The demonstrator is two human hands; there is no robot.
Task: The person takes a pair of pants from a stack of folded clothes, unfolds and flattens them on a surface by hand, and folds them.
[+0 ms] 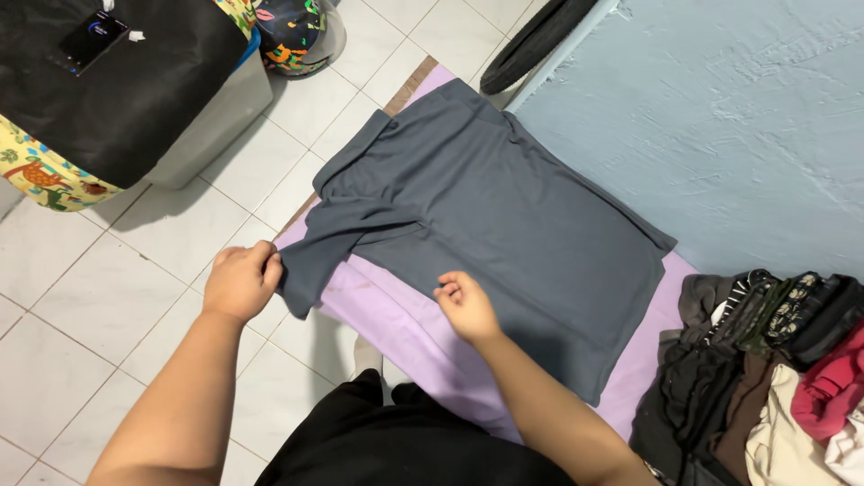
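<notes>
Left hand pinches the grey shirt's sleeve; right hand grips its edge.

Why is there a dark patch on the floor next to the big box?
Head view: that is the shadow cast by the covered box onto the white tiles; light is soft and even, with no glare; the grey shirt and both hands look sharp, not blurred.

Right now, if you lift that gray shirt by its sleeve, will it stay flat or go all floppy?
Probably floppy: the gray shirt already wrinkles and sags where the left hand pinches its sleeve. It looks thin and likely light, lying flat on the purple cloth. It may slide a little when tugged, though the right hand rests on its edge.
</notes>
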